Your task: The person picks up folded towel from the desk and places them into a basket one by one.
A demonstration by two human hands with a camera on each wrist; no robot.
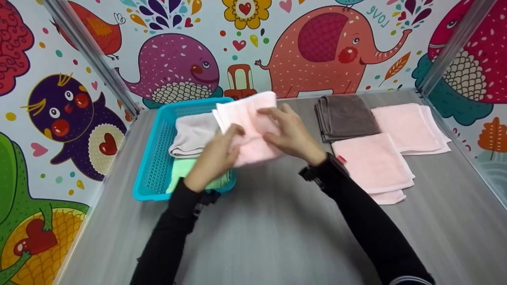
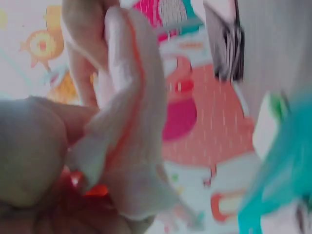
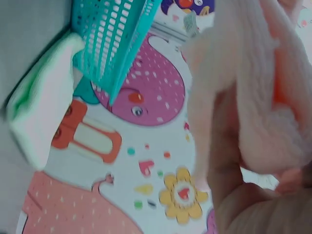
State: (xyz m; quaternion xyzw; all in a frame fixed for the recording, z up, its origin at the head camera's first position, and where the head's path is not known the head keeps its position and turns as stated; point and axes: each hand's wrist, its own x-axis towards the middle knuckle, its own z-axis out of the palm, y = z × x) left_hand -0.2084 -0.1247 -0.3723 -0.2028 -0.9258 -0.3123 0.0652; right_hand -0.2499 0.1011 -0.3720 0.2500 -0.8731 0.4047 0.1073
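Note:
Both hands hold a folded pale pink towel (image 1: 251,122) above the table, beside the right rim of a turquoise basket (image 1: 147,152). My left hand (image 1: 214,158) pinches its lower left side between thumb and fingers. On the right side, my right hand (image 1: 295,136) grips it with bent fingers. In the right wrist view the towel's layers (image 3: 258,97) part in a fold around the fingers. Inside the basket lie a pale greyish-pink towel (image 1: 194,132) and a light green towel (image 1: 180,170), partly covered by the left hand and forearm.
To the right lie a folded dark brown towel (image 1: 350,116) and two folded pink towels, one behind (image 1: 410,126) and one in front (image 1: 368,162). The right wrist view shows a green-and-white folded cloth (image 3: 48,97) near the basket. Printed panels (image 1: 245,47) enclose the table.

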